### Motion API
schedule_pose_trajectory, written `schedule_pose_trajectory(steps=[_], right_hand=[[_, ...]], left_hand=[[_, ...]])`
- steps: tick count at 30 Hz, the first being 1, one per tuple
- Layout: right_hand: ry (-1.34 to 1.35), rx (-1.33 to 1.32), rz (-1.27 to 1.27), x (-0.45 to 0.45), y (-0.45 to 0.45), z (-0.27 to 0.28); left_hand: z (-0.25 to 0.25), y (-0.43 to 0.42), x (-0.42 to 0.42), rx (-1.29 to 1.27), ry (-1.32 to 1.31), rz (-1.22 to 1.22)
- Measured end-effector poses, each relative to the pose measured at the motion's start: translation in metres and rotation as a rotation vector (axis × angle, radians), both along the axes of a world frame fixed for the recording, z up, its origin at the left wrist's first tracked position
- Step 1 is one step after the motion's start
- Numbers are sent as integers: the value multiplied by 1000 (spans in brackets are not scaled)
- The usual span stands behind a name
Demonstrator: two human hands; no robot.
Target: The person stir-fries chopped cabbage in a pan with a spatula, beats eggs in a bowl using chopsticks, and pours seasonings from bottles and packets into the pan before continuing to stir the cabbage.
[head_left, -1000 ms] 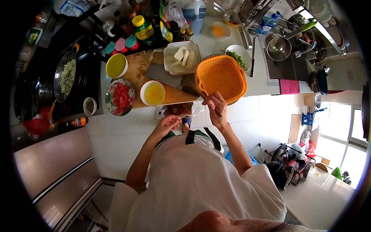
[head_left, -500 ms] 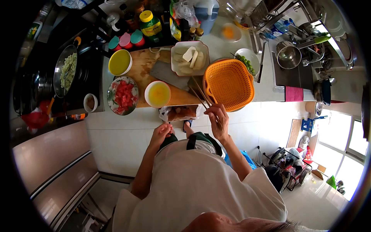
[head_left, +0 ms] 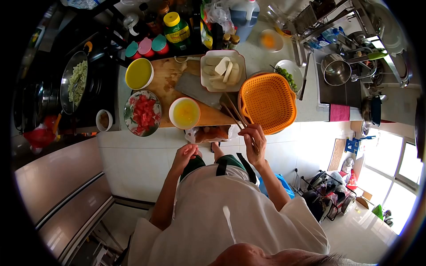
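Note:
My right hand (head_left: 254,142) holds a pair of chopsticks (head_left: 233,111), their tips pointing up and left over the counter's front edge, beside the orange basket (head_left: 268,103). My left hand (head_left: 184,156) hangs in front of my body with its fingers curled; whether anything is inside is hidden. Nearest to it on the counter is a bowl of yellow liquid (head_left: 184,113). Left of that bowl lies a plate of red chopped pieces (head_left: 142,113). Behind are a cleaver (head_left: 195,88) on the wooden board (head_left: 167,75) and a white dish of pale pieces (head_left: 223,71).
A pan (head_left: 74,83) with green shreds is on the stove at the left. Jars and bottles (head_left: 177,31) line the back. A bowl with yellow-green contents (head_left: 139,74) sits on the board. At the right are green peppers (head_left: 286,79) and a sink (head_left: 350,91) with a saucepan (head_left: 336,69).
The view has shifted, so the counter items appear further right and lower. My left hand's fingers have curled in from a looser pose. The chopsticks, closer together before, now show spread apart.

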State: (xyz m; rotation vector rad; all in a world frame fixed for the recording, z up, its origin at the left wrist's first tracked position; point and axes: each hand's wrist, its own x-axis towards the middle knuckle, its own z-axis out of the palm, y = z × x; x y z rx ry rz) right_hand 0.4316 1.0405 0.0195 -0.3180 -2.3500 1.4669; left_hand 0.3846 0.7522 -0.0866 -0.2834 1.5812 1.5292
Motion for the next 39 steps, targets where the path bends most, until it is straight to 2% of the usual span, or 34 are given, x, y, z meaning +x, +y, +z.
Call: schedule_pose_trajectory(steps=[3, 6, 12, 15, 18, 21, 22, 25, 26, 29, 30, 33, 34, 37, 39], right_hand=[[-8, 33, -2, -3, 0, 4], [9, -69, -75, -5, -7, 5], [12, 70, -20, -8, -5, 10], [40, 34, 21, -11, -9, 14], [-78, -272, 93, -13, -19, 15], [-199, -308, 145, -22, -32, 17], [-196, -386, 140, -23, -38, -2], [-197, -316, 178, -43, -50, -3], [-197, -191, 194, -49, -50, -1], [-252, -290, 191, -60, -60, -26], [-280, -399, 199, -61, -64, -34], [-311, -486, 74, -66, -57, -47], [-269, -430, 28, -68, -59, -42], [-295, -511, 165, -63, -61, -55], [-245, -568, 57, -68, -54, -54]], left_hand=[[0, -2, -3, 7, -6, 4], [3, -2, -4, -3, -2, 1], [3, -4, -9, 22, 20, 2], [1, -4, -11, 52, 33, 24], [-7, -5, -11, 87, 28, 90], [-8, -1, -18, 146, -3, 188], [-3, 3, -20, 185, -25, 253], [-12, 5, -29, 298, -51, 423], [-14, 9, -33, 340, -69, 481], [-27, 11, -46, 452, -138, 556], [-33, 12, -49, 484, -150, 564], [-26, 20, -59, 522, -209, 627], [-23, 21, -59, 523, -235, 657], [-31, 20, -62, 527, -254, 636], [-34, 19, -66, 568, -267, 610]])
